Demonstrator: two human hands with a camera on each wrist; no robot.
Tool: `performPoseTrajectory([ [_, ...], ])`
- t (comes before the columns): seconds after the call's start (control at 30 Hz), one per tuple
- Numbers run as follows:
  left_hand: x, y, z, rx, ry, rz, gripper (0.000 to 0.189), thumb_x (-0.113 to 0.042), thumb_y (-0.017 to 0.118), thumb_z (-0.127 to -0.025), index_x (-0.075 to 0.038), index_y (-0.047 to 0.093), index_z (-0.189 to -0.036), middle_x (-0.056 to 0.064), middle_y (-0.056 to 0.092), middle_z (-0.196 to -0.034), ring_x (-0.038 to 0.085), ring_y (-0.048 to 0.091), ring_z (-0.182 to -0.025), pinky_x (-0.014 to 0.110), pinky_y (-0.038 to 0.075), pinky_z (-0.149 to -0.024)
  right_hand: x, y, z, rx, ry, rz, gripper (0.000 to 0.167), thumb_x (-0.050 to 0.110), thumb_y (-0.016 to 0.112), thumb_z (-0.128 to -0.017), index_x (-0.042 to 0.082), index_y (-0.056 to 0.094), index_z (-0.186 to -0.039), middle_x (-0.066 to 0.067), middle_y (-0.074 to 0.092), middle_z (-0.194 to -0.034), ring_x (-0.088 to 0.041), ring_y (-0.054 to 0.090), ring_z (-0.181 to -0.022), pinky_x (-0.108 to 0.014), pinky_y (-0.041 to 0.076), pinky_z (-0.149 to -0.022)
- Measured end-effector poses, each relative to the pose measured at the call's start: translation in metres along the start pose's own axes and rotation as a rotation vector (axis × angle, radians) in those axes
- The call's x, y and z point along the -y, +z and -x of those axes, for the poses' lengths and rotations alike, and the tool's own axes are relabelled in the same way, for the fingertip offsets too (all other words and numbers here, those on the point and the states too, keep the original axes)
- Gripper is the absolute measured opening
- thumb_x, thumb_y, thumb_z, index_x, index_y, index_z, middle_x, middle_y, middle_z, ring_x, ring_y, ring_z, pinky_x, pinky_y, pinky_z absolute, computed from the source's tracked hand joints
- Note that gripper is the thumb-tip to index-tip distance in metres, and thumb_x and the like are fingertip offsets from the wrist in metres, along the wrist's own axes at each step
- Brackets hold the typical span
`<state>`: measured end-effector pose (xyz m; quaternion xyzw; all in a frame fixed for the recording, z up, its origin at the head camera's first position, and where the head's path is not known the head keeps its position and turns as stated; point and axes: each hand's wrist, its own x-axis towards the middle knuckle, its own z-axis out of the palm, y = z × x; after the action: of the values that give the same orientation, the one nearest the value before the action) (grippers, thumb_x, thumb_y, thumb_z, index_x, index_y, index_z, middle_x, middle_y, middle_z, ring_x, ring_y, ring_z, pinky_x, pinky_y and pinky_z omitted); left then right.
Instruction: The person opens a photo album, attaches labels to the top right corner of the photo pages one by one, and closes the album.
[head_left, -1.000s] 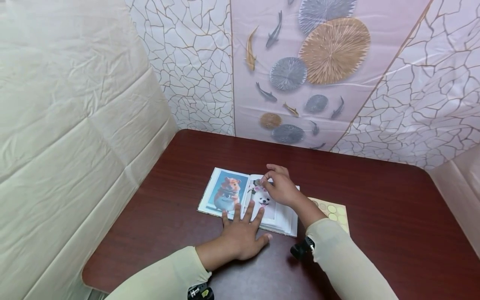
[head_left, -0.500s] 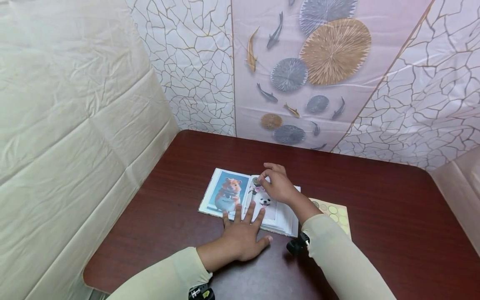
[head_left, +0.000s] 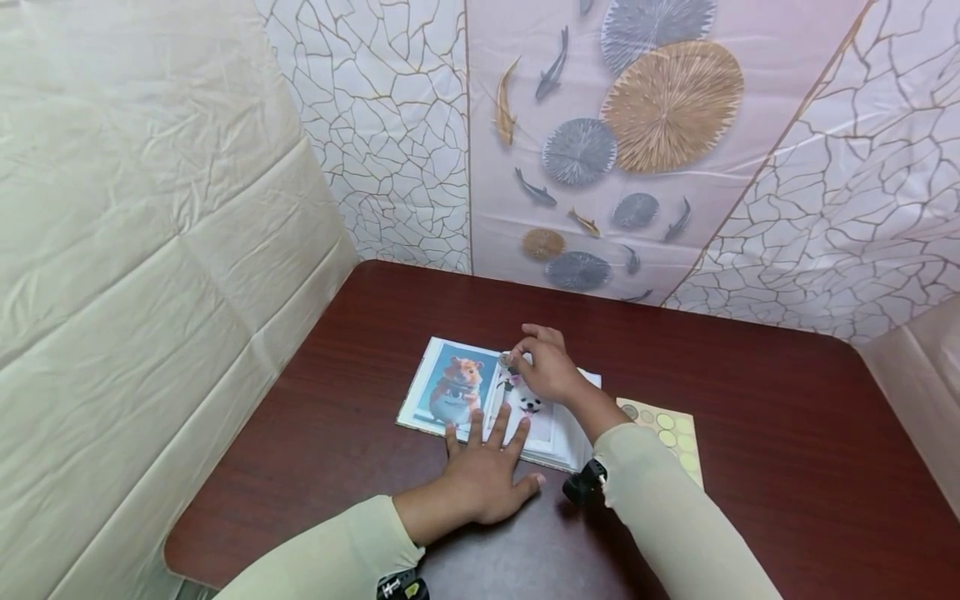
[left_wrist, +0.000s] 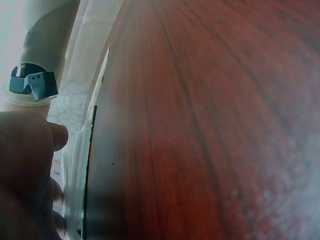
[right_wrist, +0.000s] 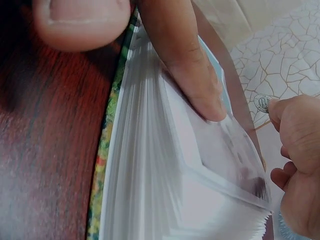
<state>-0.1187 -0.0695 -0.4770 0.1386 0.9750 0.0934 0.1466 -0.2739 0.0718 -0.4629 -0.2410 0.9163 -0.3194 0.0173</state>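
An open photo album (head_left: pixel 414 396) lies on the table, a hamster picture (head_left: pixel 455 387) on its left page and a white dog picture (head_left: pixel 528 402) on the right. My left hand (head_left: pixel 483 479) is spread flat at the album's near edge, fingertips resting over the pages by the fold. Above the right page, my right hand (head_left: pixel 551 367) pinches a small round sticker (right_wrist: pixel 262 103) between thumb and finger, near the dog picture's top left corner. In the right wrist view the sticker, grey with a printed design, stands out beyond the fingertips. The left wrist view shows the album's edge side-on.
A pale yellow sheet of round stickers (head_left: pixel 666 429) lies right of the album, partly under the right forearm. The dark red table (head_left: pixel 810 433) reaches back to a patterned cloth wall (head_left: pixel 405 133), with a cream cloth (head_left: pixel 150 292) along the left.
My right hand has moved left over the right page with the sticker, toward the fold at the top. More of the sticker sheet shows now. The left hand stays in place.
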Motion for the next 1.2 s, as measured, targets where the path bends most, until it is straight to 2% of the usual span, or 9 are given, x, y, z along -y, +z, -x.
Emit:
performPoseTrajectory([
  [0.5, -0.002, -0.003, -0.002, -0.014, 0.013, -0.025, 0.081, -0.072, 0.033, -0.1, -0.03, 0.012, -0.166, 0.006, 0.0, -0.171, 0.047, 0.006, -0.152, 0.079, 0.011, -0.109, -0.001, 0.003, -0.012, 0.011, 0.039, 0.016, 0.021, 0.021, 0.057, -0.106, 0.01, 0.071, -0.095, -0.022, 0.033, -0.16, -0.043, 0.017, -0.15, -0.057, 0.021, -0.118],
  [1.2, 0.002, 0.001, 0.001, -0.01, 0.003, -0.029, 0.085, -0.075, 0.036, -0.098, -0.031, 0.01, -0.166, 0.005, -0.001, -0.171, 0.048, 0.006, -0.152, 0.079, 0.011, -0.109, -0.004, 0.016, -0.025, 0.02, 0.033, 0.046, 0.022, 0.021, 0.059, -0.105, 0.009, 0.073, -0.095, -0.023, 0.037, -0.158, -0.043, 0.021, -0.149, -0.056, 0.019, -0.119],
])
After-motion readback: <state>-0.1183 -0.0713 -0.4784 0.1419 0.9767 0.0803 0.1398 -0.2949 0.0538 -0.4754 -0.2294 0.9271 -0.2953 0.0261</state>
